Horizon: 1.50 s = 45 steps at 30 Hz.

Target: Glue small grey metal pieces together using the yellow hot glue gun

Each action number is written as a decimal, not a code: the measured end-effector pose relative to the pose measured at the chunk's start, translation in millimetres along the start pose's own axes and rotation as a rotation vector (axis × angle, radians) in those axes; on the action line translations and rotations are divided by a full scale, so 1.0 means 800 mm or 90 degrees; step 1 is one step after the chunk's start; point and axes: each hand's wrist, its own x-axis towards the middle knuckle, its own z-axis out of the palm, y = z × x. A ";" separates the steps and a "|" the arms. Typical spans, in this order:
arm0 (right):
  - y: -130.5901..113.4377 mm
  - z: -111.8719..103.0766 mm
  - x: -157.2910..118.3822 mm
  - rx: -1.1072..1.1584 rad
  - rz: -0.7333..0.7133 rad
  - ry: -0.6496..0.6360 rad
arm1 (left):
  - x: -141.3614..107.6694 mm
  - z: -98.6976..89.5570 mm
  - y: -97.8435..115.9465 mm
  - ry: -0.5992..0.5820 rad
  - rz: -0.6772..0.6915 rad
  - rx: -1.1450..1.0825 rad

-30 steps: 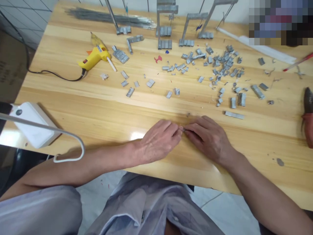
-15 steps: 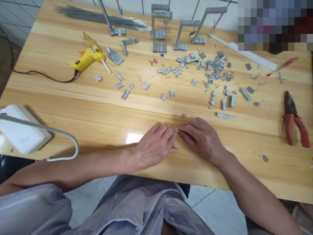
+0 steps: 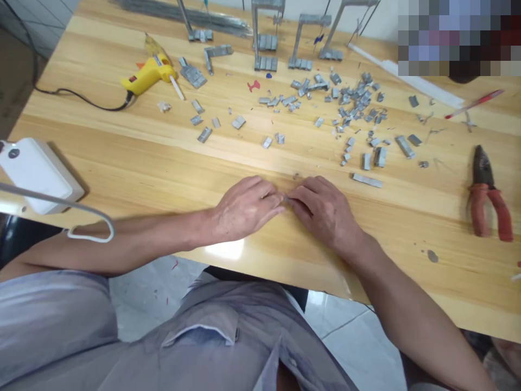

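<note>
Near the bench's front edge [image 3: 285,270], left hand [image 3: 249,209] and right hand [image 3: 325,213] pinch a tiny grey piece [image 3: 286,199], fingers closed; uneven pressure could flick it away.

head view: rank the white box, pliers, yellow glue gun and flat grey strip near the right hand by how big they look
1. White box
2. Pliers and yellow glue gun: too close to rank
3. Grey strip
</note>
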 end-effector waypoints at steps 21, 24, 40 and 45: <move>0.016 -0.013 -0.003 0.018 0.095 0.077 | 0.008 0.012 -0.007 0.044 0.006 -0.026; 0.022 -0.018 -0.001 0.025 0.175 0.108 | 0.007 0.013 -0.008 0.004 -0.007 -0.050; 0.050 -0.035 0.079 -0.174 0.278 0.009 | 0.007 0.022 -0.011 0.036 -0.017 -0.144; 0.051 -0.019 0.095 -0.267 0.268 -0.043 | 0.008 0.022 -0.011 0.042 -0.018 -0.169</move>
